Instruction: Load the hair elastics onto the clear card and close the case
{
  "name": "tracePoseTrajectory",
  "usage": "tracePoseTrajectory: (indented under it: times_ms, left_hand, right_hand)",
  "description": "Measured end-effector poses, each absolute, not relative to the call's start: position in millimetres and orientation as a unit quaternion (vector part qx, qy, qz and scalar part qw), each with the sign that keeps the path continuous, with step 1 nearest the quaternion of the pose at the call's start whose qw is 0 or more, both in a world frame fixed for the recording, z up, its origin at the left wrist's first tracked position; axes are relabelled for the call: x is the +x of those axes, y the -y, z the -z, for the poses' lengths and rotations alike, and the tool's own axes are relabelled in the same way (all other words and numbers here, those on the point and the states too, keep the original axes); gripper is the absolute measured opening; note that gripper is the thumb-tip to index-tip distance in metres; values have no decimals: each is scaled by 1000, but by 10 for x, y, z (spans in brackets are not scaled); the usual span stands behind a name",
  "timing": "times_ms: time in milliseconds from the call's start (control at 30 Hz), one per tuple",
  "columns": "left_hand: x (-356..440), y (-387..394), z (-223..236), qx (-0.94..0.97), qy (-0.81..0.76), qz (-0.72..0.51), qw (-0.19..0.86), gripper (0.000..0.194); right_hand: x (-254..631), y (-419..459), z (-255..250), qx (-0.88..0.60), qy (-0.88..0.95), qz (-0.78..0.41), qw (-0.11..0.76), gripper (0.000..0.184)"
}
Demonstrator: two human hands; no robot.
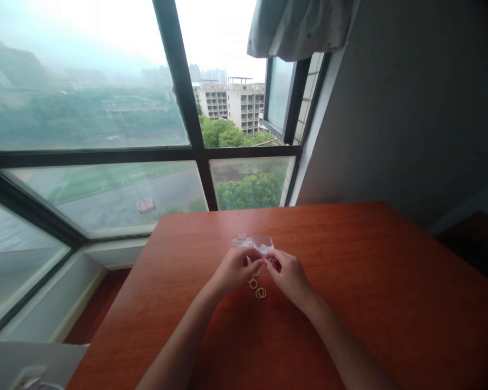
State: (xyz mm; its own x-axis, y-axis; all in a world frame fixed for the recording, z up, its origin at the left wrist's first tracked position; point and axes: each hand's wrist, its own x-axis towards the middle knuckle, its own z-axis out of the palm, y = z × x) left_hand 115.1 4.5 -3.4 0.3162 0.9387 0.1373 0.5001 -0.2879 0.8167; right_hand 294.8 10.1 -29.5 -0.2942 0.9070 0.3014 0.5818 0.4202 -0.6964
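Observation:
My left hand (243, 266) and my right hand (285, 271) meet above the table, thumbs and fingers pinched close together. Whatever sits between the fingertips is too small to make out. Just below them on the wood lie several rings, among them a pair of overlapping yellowish rings (261, 293) and a single yellowish ring (252, 284). A pale ring (256, 272) shows partly between the hands. Behind the fingers stands a clear plastic box (264, 244), its near part hidden by my hands. Left of it is a small cluster of shiny pieces (239, 240), hard to tell apart.
The reddish-brown wooden table (350, 254) reaches to the window frame (203, 154) at its far edge. An opened window pane (280, 97) and a grey curtain (301, 27) are at the upper right. A dark wall (390, 119) rises on the right.

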Motion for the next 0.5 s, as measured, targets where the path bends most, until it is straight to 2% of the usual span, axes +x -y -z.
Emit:
tracePoseTrajectory:
  times_ms: [133,367,500]
  left_hand:
    - [1172,-51,67,731,-497,-319,342,12]
    - [977,-154,155,714,-582,-359,149,10]
    - [894,-250,230,680,-622,-375,100,11]
  right_hand:
    - [2936,-105,291,-480,767,-243,350,12]
    - [2946,-139,372,-493,774,-244,315,10]
    - [2917,-117,406,-500,787,-241,271,9]
